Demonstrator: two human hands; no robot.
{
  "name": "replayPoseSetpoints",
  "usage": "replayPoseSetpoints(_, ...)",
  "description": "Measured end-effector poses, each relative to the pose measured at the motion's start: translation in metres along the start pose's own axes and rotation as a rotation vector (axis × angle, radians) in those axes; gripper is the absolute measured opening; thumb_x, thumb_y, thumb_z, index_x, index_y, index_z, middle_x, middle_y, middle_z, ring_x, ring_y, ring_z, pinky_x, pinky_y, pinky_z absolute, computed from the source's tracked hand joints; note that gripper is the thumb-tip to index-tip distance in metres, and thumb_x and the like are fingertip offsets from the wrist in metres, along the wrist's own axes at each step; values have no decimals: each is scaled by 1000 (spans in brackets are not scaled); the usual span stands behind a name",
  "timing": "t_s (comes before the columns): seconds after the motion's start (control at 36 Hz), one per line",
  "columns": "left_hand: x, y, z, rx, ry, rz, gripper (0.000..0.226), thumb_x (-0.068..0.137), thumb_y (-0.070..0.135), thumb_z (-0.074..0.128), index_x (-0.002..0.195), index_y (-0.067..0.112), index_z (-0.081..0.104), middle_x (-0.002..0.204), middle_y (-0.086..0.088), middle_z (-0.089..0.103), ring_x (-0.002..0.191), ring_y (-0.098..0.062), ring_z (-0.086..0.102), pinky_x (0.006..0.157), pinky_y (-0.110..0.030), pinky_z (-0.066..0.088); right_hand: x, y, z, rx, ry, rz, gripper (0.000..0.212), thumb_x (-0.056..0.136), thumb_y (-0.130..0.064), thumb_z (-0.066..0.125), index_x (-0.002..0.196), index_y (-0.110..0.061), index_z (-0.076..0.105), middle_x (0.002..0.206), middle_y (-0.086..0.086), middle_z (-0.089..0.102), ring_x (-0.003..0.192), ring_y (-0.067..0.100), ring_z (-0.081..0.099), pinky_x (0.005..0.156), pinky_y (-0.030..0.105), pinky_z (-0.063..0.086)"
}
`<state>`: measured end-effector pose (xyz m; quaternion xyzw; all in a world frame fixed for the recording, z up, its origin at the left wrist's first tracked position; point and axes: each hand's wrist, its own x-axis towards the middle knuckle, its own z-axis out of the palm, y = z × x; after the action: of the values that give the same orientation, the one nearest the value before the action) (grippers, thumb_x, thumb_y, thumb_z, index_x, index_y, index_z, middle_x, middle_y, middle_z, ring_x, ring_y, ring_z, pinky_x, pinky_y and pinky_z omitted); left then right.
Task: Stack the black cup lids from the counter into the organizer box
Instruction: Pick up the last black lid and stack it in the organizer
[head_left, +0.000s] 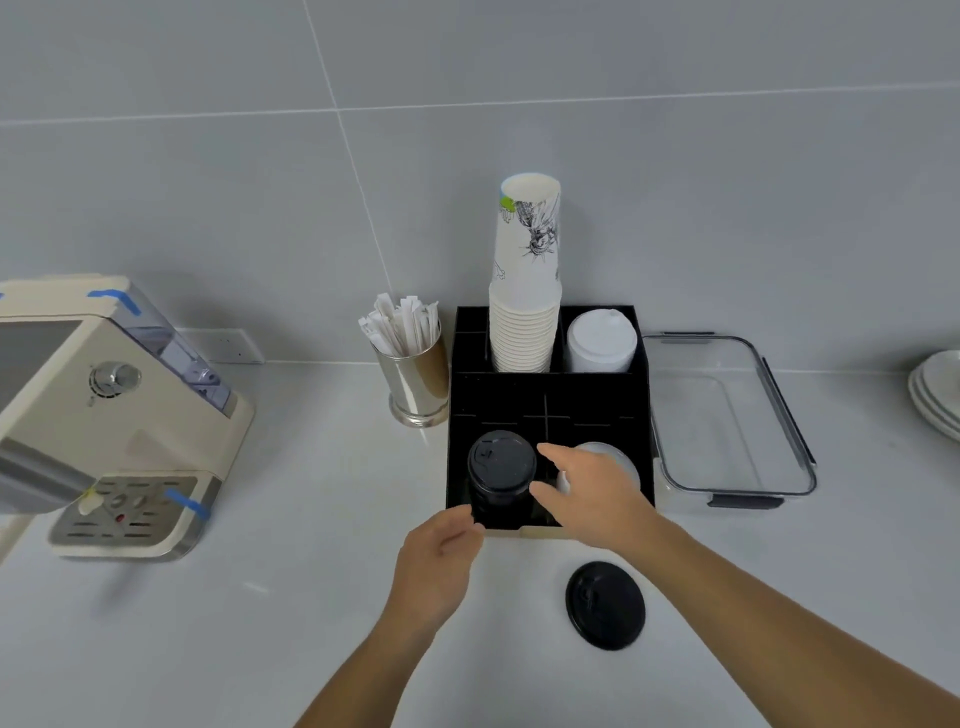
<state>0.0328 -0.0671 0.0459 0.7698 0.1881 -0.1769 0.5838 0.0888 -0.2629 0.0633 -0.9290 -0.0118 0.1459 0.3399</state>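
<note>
The black organizer box (597, 400) stands against the wall. A stack of black cup lids (501, 470) sits in its front left compartment. My left hand (441, 551) rests at the box's front left corner, its fingers touching the foot of that stack. My right hand (587, 488) hovers over the front right compartment with fingers spread, its thumb near the black stack; it holds nothing and partly hides some clear lids (610, 454). One black cup lid (605, 605) lies flat on the white counter in front of the box.
A tall stack of paper cups (524, 322) and white lids (601, 340) fill the box's rear compartments. A metal cup of wrapped stirrers (413, 374) stands to its left, a coffee machine (104, 415) further left. A clear container (727, 421) and plates (937, 389) sit right.
</note>
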Motion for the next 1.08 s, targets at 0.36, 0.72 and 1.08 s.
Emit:
replayPoseSetpoints(0.36,-33,-32,18,-122,-28,-142,17,88,18,66,103,24,72,107,-3,72,98,-18,69,92,-35,55,-77,48,-13,193,59,165,37,90,-36,58,121,-17,64,123,-2,67,111,9,61,92,27,48)
replayPoseSetpoints(0.72,-27,-43,65,-60,-144,-258,11,82,19,67,71,18,69,81,-2,65,78,-17,63,73,-24,54,-114,119,10,463,16,531,40,88,-31,61,127,-20,63,121,1,65,109,19,60,96,33,47)
replayPoseSetpoints(1.08,-26,-28,101,163,-180,-231,17,83,15,51,67,14,45,75,-10,37,72,-22,30,63,-33,26,-119,117,36,603,-54,548,21,87,-15,52,67,-11,59,64,2,46,63,18,40,64,30,35)
